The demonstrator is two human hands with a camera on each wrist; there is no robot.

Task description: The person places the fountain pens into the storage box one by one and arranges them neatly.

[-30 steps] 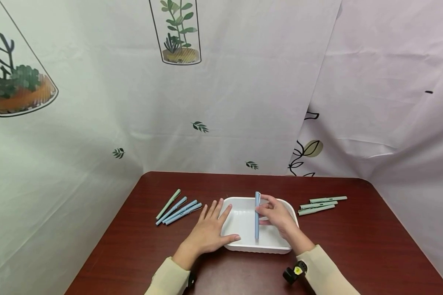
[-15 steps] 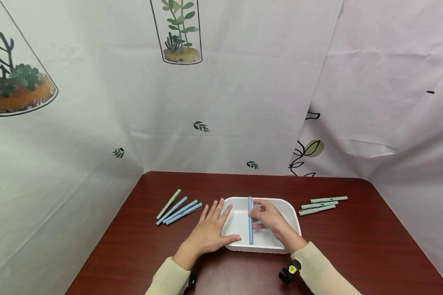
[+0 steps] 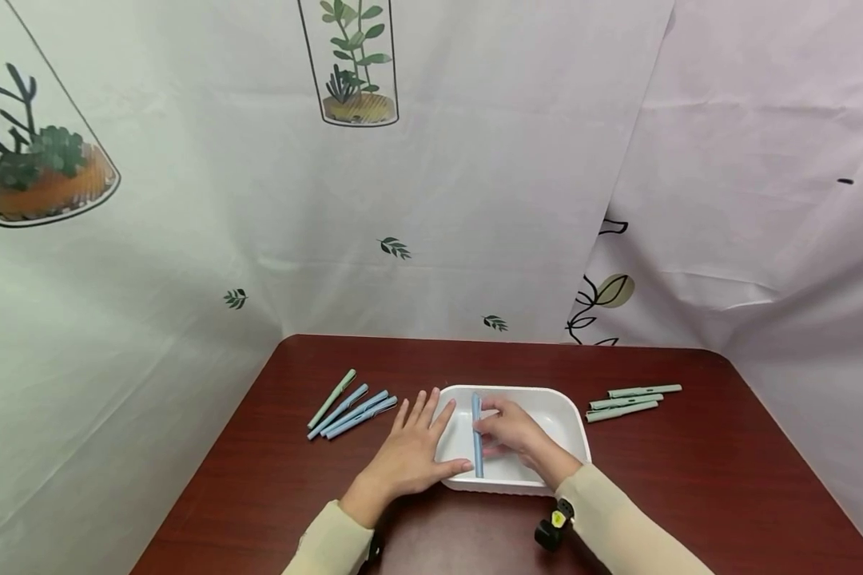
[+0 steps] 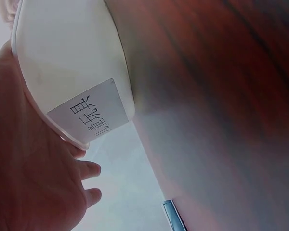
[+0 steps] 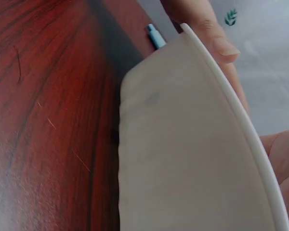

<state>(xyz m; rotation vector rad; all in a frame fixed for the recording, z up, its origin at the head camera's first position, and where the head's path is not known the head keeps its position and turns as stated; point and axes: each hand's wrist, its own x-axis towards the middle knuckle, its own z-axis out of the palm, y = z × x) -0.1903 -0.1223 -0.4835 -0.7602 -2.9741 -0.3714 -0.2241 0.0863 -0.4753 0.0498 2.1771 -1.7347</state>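
In the head view, a white rectangular tray (image 3: 535, 479) stands at the middle of the table. My right hand (image 3: 512, 431) reaches over it and pinches a light blue pen (image 3: 478, 439), which lies lengthwise inside near the left wall. Flat and spread, my left hand (image 3: 411, 451) rests on the tray's left rim, thumb over the near corner. The left wrist view has the tray's side with a printed label (image 4: 89, 110) and my left hand (image 4: 33, 159) against the rim. From the right wrist, the tray wall (image 5: 183, 130) hides most of my right hand and the pen.
Left of the tray lie several pens: a green pen (image 3: 332, 399) and blue pens (image 3: 363, 417). Over to the right is a group of green pens (image 3: 624, 403). Behind the dark red table (image 3: 690, 495) hangs a patterned white cloth (image 3: 475, 200).
My right hand has carried the blue pen leftward and down into the tray, close to its left side. My left hand has stayed on the rim.
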